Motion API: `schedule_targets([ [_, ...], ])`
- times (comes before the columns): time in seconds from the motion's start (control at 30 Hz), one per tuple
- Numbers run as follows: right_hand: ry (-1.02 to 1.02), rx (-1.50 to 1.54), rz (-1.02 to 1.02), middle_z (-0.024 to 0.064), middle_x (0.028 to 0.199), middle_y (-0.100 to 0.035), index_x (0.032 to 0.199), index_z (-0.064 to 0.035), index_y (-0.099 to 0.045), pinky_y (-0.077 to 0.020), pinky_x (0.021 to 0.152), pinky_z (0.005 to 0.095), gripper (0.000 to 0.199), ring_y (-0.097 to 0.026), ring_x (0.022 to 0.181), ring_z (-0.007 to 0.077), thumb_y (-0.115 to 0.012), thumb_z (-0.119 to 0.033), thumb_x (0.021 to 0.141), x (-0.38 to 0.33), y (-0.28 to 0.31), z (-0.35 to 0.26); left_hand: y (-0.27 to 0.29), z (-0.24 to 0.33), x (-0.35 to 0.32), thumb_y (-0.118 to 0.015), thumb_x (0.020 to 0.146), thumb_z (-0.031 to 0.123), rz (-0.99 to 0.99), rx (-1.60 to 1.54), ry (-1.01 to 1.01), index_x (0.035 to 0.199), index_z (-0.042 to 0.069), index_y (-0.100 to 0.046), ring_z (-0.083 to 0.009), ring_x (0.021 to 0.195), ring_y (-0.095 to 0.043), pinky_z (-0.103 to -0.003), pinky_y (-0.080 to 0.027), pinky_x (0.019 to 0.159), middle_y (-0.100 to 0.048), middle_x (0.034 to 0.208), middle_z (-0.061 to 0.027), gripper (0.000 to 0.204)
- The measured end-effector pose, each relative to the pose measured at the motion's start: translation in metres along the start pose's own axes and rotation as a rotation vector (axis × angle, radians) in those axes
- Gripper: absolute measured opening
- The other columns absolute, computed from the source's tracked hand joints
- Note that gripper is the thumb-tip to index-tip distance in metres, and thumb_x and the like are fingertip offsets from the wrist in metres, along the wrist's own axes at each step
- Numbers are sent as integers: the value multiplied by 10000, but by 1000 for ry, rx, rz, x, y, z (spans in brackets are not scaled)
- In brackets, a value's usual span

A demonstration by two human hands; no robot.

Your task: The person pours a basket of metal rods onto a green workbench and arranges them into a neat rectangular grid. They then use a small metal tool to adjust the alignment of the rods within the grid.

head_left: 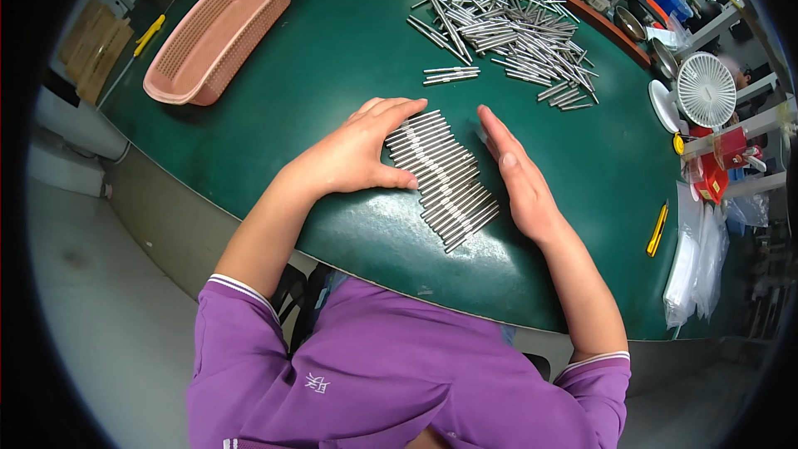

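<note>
A slanting row of slim metal pins (442,181) lies side by side on the green tabletop in front of me, each with a paler band near its middle. My left hand (357,147) rests along the left ends of the upper pins, thumb apart from the stretched fingers. To the right of the row, my right hand (520,179) stands on edge with fingers straight and its palm facing the pins; a small gap seems to separate it from them. Farther back is a loose heap of similar metal pins (515,29), with a few pins (451,75) lying at its near left.
A pink plastic basket (218,33) stands at the far left, near a yellow-handled screwdriver (150,35). On the right are a yellow utility knife (657,229), clear plastic bags (697,258) and a small white fan (705,90). A brown raised edge (611,27) runs behind the heap.
</note>
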State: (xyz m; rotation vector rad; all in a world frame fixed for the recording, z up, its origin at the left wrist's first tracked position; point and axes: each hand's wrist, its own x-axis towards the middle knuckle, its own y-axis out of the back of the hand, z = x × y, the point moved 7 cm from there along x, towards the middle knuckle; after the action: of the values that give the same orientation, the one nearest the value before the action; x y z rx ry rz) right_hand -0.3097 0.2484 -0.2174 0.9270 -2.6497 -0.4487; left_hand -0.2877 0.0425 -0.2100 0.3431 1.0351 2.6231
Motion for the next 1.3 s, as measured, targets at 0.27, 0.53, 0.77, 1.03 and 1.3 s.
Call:
schedule_targets([
  [0.27, -126, 548, -119, 211, 1655, -135, 1579, 37, -135, -91, 1263, 434, 785, -112, 1544, 322, -215, -553, 1069, 9, -26, 9, -17, 15, -16, -929, 517, 422, -20, 242, -54, 1579, 97, -246, -393, 1424, -336, -507, -287, 1175, -300, 1581, -173, 1304],
  [0.53, -52, 542, -148, 203, 1657, -136, 1580, 32, -144, -72, 1264, 430, 793, -101, 1545, 315, -191, -569, 1064, 35, -34, 10, -16, 13, -13, -936, 499, 433, 31, 213, -15, 1586, 93, -222, -395, 1423, -338, -511, -287, 1170, -296, 1581, -170, 1344],
  [0.77, -67, 541, -98, 209, 1654, -141, 1579, 32, -145, -70, 1265, 436, 798, -101, 1545, 315, -190, -576, 1063, 60, -31, 15, -9, 10, -9, -938, 520, 411, 36, 157, -18, 1593, 88, -199, -386, 1400, -377, -495, -296, 1166, -366, 1538, -170, 1342],
  [1.03, -61, 564, -125, 203, 1655, -148, 1579, 28, -154, -80, 1263, 441, 786, -109, 1545, 313, -181, -567, 1066, 64, -39, 12, -5, 3, -9, -940, 560, 304, 62, 15, -17, 1606, 86, -165, -349, 1298, -475, -450, -366, 1124, -523, 1388, -141, 1319],
  [1.3, -89, 531, -123, 187, 1654, -169, 1581, 19, -168, -94, 1260, 444, 770, -133, 1542, 297, -179, -557, 1070, 58, -34, 13, 3, -3, -10, -666, 849, 4, 164, -41, -20, 1512, 55, -366, -317, 1164, -566, -413, -456, 1033, -611, 1275, -137, 729],
])
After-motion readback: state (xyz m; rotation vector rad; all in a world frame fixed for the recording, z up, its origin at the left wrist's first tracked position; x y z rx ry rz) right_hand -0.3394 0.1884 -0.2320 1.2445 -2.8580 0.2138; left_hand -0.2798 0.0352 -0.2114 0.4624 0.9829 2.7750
